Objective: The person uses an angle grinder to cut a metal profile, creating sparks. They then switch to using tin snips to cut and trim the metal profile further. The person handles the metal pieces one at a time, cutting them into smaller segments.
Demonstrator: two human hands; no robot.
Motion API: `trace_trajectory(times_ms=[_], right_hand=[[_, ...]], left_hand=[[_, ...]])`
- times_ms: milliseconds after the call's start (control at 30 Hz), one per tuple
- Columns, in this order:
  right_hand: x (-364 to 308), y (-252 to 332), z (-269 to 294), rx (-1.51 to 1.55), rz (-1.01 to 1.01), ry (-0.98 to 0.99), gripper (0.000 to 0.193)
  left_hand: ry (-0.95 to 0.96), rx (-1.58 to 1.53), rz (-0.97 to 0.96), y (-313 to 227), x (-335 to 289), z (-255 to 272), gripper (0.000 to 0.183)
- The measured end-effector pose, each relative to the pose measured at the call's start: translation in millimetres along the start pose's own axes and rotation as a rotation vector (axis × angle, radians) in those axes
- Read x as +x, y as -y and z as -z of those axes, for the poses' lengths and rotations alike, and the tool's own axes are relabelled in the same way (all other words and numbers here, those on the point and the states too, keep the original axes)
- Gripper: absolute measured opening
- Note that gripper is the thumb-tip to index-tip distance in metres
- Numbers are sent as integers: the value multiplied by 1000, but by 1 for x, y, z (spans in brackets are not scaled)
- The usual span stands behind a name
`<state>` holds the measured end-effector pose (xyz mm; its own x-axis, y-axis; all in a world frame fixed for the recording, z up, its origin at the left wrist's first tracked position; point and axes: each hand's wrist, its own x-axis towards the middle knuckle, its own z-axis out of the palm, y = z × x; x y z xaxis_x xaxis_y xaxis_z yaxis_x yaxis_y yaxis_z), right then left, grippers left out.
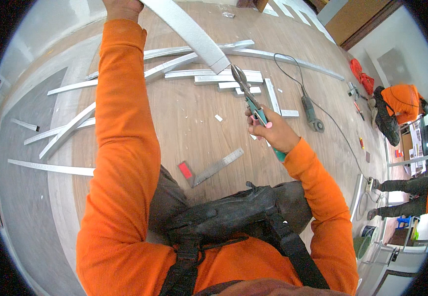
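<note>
My right hand (279, 132) is closed round the teal handles of a pair of tin snips (253, 101). The jaws point up at the lower end of a silvery metal profile (189, 34), touching or nearly touching its corner. A line runs across the profile close to that end. At the top edge my left hand (123, 7) is partly cut off by the frame; the raised profile passes beside it and appears held there, though the fingertips are hidden. Below, on the wooden floor, rests a metal try square (219, 166) with a red patch on its stock.
Short cut metal pieces (228, 79) and long profiles (292, 60) lie ahead and to the left. A corded angle grinder (312, 114) sits right of the snips. Two people in orange tops, one bent over (401, 103), one standing (406, 198), are at far right.
</note>
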<state>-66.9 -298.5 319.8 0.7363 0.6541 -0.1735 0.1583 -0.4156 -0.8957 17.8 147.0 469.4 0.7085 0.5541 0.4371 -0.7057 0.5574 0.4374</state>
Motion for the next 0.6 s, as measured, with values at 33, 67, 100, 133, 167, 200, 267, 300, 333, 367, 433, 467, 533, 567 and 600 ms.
trace_trajectory(times_ms=[33,67,100,133,167,200,267,300,333,367,433,467,533,567,600], right_hand=[[-1,0,0,0,0,-5,39],[-1,0,-1,34,-5,5,40],[-1,1,-1,68,-12,15,40],[-1,2,-1,102,-18,25,40],[-1,3,-1,118,-32,37,40],[-1,2,0,135,-49,46,41],[-2,3,0,170,-64,60,43],[-2,4,0,188,-60,64,43],[-3,6,-1,207,-56,69,44],[-3,8,-2,206,-49,70,45],[-5,11,-2,205,-41,66,45],[-6,12,-2,195,-48,72,45],[-6,13,0,176,-63,88,45],[-6,13,0,158,-48,81,45],[-5,13,-1,141,-30,76,44]], left_hand=[[-32,58,-27,4,3,4,55],[-64,117,-53,8,7,8,54],[-97,175,-78,12,8,10,54],[-99,144,-74,15,15,16,54],[-128,153,-68,16,19,21,54],[-156,161,-57,18,21,24,54],[-176,156,-47,22,25,29,54],[-167,143,-48,21,27,31,54],[-158,131,-50,21,30,34,54],[-140,129,-40,21,31,37,53],[-104,123,-12,22,25,34,53],[-99,135,-7,23,23,33,53],[-90,159,1,22,15,24,55],[-79,163,8,23,14,21,55],[-69,170,13,22,13,18,56]])
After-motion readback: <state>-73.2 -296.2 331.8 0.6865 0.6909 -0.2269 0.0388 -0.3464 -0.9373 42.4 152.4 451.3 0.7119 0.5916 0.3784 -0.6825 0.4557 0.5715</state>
